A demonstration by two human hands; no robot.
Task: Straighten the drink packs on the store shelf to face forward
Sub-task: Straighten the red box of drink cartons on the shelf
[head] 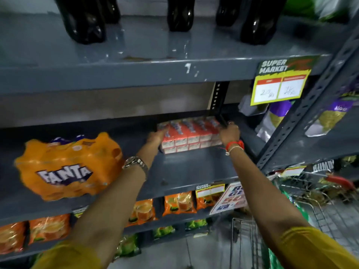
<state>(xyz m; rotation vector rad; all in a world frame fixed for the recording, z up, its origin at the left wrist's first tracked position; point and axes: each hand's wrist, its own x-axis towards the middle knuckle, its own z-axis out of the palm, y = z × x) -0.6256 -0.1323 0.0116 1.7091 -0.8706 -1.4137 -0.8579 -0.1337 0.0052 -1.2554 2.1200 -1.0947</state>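
Note:
A shrink-wrapped red and white pack of small drink cartons (189,135) sits deep on the grey middle shelf (194,167), near a black upright. My left hand (156,137) grips its left end and my right hand (229,133) grips its right end. An orange Fanta multipack (68,166) lies on the same shelf to the left, its logo turned towards me and slightly tilted. My left forearm with a metal watch passes close by the Fanta pack's right side.
Dark cola bottles (180,14) stand on the shelf above. A yellow price tag (279,84) hangs from that shelf's edge at right. Orange drink sachets (178,202) fill the shelf below. Purple pouches (275,117) lean at right, and a wire trolley (248,239) stands lower right.

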